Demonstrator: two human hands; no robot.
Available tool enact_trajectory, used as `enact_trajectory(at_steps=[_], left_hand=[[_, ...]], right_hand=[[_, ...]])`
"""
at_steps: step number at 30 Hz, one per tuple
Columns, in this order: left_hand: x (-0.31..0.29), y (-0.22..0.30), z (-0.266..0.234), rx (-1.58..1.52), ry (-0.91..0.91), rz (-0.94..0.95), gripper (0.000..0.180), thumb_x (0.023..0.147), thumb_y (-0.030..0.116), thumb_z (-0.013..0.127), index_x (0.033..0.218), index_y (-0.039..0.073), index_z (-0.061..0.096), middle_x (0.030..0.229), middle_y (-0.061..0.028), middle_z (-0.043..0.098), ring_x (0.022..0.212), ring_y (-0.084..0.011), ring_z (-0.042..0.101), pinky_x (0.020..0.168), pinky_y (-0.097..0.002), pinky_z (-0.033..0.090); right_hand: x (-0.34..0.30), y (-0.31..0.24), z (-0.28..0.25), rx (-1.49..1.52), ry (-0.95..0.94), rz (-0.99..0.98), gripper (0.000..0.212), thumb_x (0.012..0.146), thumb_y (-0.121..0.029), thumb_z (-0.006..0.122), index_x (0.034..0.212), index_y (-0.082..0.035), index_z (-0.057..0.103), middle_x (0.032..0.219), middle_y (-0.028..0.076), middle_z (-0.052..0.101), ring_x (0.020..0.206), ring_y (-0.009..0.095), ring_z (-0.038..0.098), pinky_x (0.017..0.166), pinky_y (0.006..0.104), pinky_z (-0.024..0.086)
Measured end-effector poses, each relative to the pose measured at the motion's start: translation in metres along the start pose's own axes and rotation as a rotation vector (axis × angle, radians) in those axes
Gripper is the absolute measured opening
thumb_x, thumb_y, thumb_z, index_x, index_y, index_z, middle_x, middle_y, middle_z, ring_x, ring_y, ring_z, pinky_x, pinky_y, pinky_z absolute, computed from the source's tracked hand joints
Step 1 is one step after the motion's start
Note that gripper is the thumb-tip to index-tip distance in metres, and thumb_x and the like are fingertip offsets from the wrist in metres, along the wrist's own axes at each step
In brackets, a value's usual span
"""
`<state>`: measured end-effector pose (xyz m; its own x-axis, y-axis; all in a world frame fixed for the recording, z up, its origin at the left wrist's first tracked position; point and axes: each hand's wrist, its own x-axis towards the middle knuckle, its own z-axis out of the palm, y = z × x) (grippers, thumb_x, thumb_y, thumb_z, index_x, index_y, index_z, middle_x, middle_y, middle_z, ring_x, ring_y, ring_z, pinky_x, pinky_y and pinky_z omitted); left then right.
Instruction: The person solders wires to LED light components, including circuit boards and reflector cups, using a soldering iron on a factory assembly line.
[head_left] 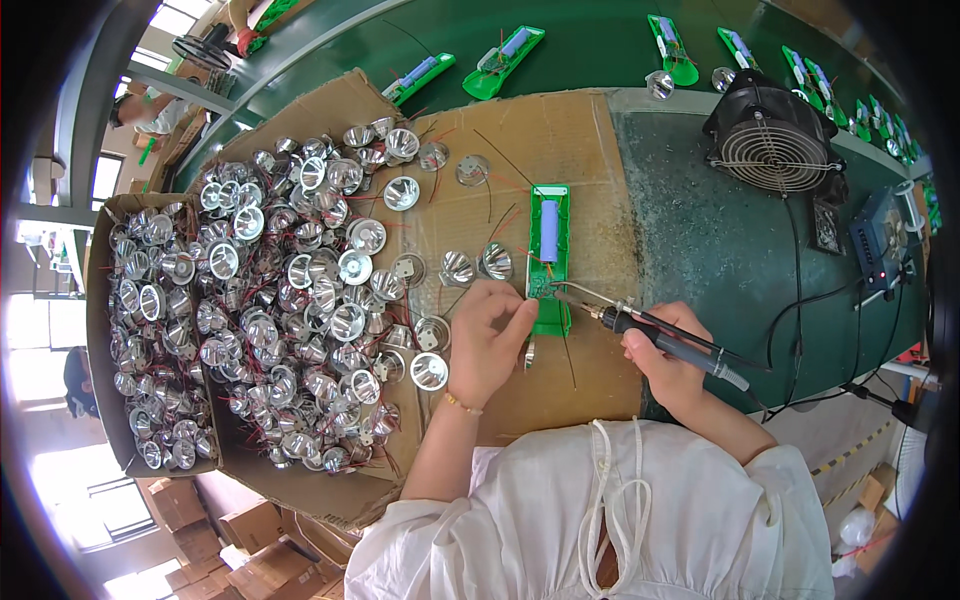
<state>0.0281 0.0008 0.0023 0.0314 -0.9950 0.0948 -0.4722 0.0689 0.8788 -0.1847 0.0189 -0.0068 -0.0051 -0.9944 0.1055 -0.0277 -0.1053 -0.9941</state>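
My right hand (670,362) is wrapped around a soldering iron (675,345) with a thin metal tube alongside it. The iron's tip reaches the small circuit board (541,286) in an open green plastic housing (553,318). A lilac cylindrical battery (549,232) lies in the upper part of that housing. My left hand (487,338) is closed in a pinch at the housing's left edge; what is between its fingertips is too small to make out. Beside it, a silver reflector cup (429,371) lies on the cardboard (600,385), and two more reflectors (476,263) sit just beyond.
Cardboard boxes (283,487) heaped with wired reflectors fill the left. Right of the cardboard, a black fan (770,150) and a blue soldering station (882,240) stand on the green table, with cables between. Green housings (505,62) line the far belt. Another person (160,115) is far left.
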Motion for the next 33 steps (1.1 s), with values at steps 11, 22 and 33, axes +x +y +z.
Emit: enact_trajectory(at_steps=[11, 22, 33], left_hand=[[0.002, 0.003, 0.004, 0.017, -0.014, -0.079, 0.012, 0.077, 0.010, 0.064, 0.073, -0.001, 0.062, 0.080, -0.0072, 0.056, 0.068, -0.0164, 0.054, 0.060, -0.0260, 0.043], [0.002, 0.006, 0.003, -0.021, -0.031, -0.114, 0.013, 0.077, 0.010, 0.063, 0.073, -0.003, 0.061, 0.080, -0.0068, 0.055, 0.068, -0.0141, 0.054, 0.059, -0.0246, 0.043], [0.002, 0.003, 0.006, -0.033, -0.032, -0.108, 0.013, 0.078, 0.008, 0.063, 0.072, -0.003, 0.061, 0.082, -0.0063, 0.054, 0.066, -0.0123, 0.053, 0.057, -0.0232, 0.043]], right_hand=[[0.004, 0.002, 0.005, 0.061, -0.007, 0.074, 0.014, 0.077, -0.006, 0.065, 0.081, 0.000, 0.053, 0.064, 0.001, 0.057, 0.054, 0.003, 0.049, 0.048, 0.0191, 0.040], [0.001, -0.003, -0.003, 0.158, 0.025, 0.131, 0.015, 0.082, -0.008, 0.059, 0.089, 0.000, 0.048, 0.072, 0.010, 0.059, 0.059, 0.011, 0.056, 0.053, 0.0227, 0.048], [0.001, 0.007, 0.001, 0.044, -0.013, 0.024, 0.016, 0.078, -0.008, 0.065, 0.082, 0.000, 0.052, 0.065, 0.004, 0.058, 0.055, 0.006, 0.053, 0.049, 0.0211, 0.043]])
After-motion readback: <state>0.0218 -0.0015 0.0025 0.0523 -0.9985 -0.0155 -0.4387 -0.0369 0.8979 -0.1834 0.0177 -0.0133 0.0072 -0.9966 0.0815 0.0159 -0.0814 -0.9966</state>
